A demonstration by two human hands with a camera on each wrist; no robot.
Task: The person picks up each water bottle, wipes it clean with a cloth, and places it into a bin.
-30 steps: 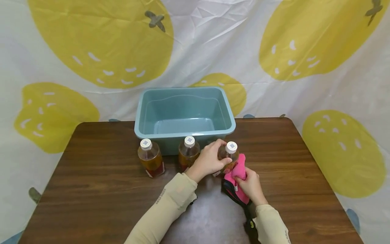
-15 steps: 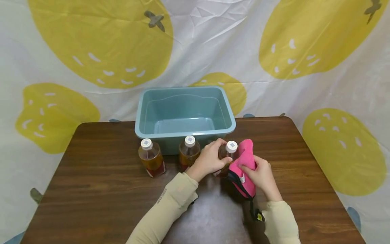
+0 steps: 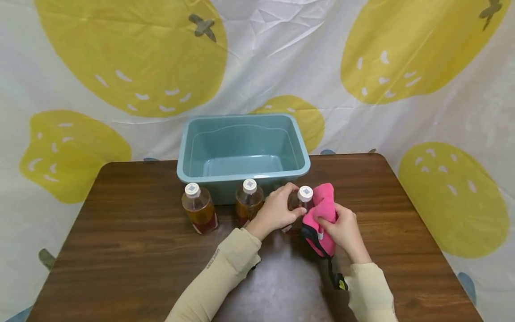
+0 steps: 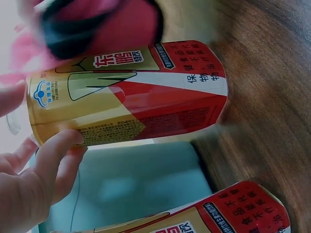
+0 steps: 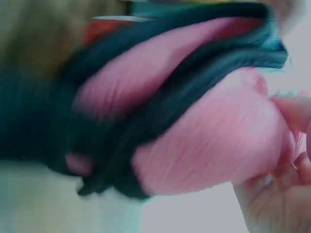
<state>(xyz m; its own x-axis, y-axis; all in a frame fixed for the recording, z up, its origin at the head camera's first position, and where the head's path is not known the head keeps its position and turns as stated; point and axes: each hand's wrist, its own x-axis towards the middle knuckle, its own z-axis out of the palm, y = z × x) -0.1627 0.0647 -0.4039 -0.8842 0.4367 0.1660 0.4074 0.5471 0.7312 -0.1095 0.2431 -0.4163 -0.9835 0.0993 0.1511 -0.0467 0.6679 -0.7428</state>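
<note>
My left hand (image 3: 275,210) grips the upper part of the rightmost bottle (image 3: 306,193), which stands upright on the table. In the left wrist view, this bottle (image 4: 175,104) shows a red and gold label with printed characters. My right hand (image 3: 346,230) pinches a folded pink cloth (image 3: 323,205) with black trim and a dangling black strap (image 3: 335,279). The cloth lies along the bottle's right side and covers part of it. Blurred in the right wrist view, the pink cloth (image 5: 209,141) fills most of the picture, with fingers at its right end.
Two similar white-capped bottles stand to the left, one in the middle (image 3: 249,199) and one farther left (image 3: 199,210). Behind them sits a pale blue plastic tub (image 3: 241,177) on the brown wooden table (image 3: 132,250). A lemon-printed curtain (image 3: 257,53) hangs at the back.
My right hand has moved the cloth up and to the right along the bottle, mostly in the first half second. My left hand and the bottles have stayed in place.
</note>
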